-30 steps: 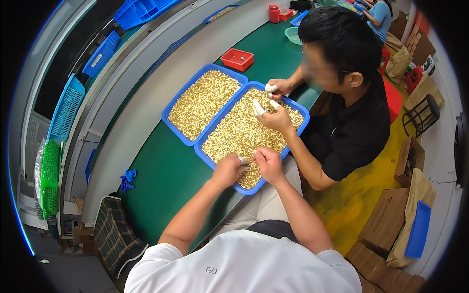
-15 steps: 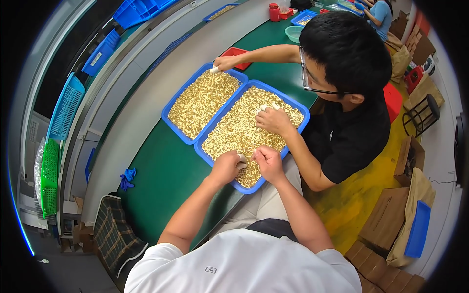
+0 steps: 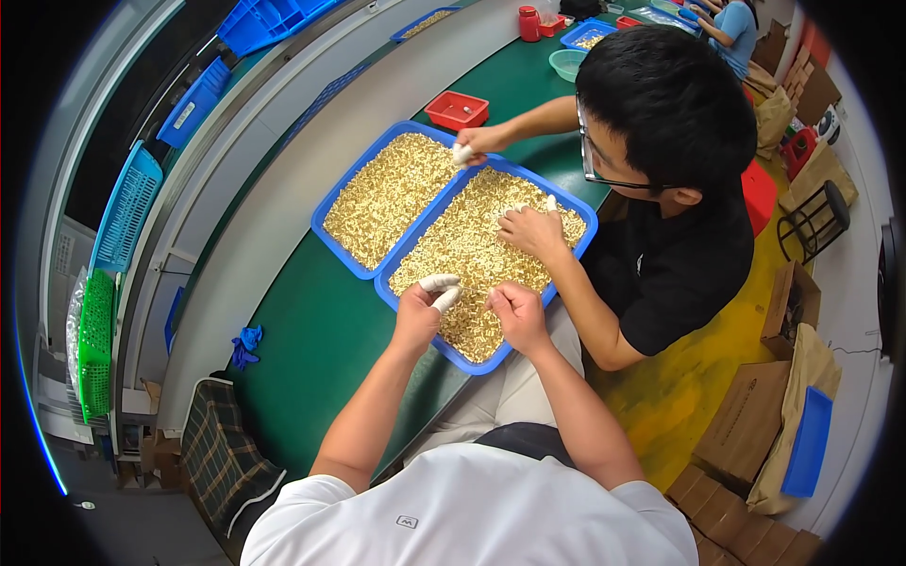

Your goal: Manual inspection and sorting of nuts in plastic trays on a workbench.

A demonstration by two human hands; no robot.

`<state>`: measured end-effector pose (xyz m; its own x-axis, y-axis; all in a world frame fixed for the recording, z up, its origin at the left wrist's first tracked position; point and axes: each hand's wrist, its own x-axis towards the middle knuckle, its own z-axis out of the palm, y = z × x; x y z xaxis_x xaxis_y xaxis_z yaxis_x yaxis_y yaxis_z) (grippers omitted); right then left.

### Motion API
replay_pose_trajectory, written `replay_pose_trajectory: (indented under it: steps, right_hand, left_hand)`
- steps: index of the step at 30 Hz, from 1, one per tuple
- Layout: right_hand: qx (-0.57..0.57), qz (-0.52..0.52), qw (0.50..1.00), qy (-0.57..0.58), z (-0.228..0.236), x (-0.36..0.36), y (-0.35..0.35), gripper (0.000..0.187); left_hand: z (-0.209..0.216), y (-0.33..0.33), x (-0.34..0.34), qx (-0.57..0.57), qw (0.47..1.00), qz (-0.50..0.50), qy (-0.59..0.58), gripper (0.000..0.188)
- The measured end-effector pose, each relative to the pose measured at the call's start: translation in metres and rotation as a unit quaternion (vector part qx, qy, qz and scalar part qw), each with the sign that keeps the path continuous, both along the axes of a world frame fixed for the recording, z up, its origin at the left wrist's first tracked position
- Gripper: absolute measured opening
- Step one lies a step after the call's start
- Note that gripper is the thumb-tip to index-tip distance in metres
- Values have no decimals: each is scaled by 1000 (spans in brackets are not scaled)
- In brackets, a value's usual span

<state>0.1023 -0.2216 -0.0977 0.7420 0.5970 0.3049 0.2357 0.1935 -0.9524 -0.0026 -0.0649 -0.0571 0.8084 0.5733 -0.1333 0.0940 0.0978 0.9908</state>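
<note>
Left hand [image 3: 422, 307] above shiny golden pieces [image 3: 453, 241]

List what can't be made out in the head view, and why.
All in the head view:
What, if anything, the right hand holds: too small, behind fingers.
Whether the left hand holds anything: too small.
Exact shape of the gold-coloured pieces: too small.
Head of the far person: cut off by the top edge.
Top of the upper-left blue basket: cut off likewise.
</note>
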Motion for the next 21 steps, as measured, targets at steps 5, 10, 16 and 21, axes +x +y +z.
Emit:
replay_pose_trajectory:
  steps: [5, 10, 16, 21]
  right_hand:
    - [-1, 0, 1000, 0, 2, -1, 1, 23]
    - [-12, 0, 1000, -17, 5, 0, 0, 22]
    - [-10, 0, 999, -38, 3, 0, 2, 22]
    - [-7, 2, 999, -38, -2, 1, 3, 23]
  left_hand:
    - [-2, 3, 1, 4, 1000, 4, 0, 8]
    - [3, -5, 3, -7, 1000, -6, 2, 7]
    - [3, -1, 2, -17, 1000, -10, -13, 10]
    - [4, 1, 1, 3, 1000, -13, 7, 13]
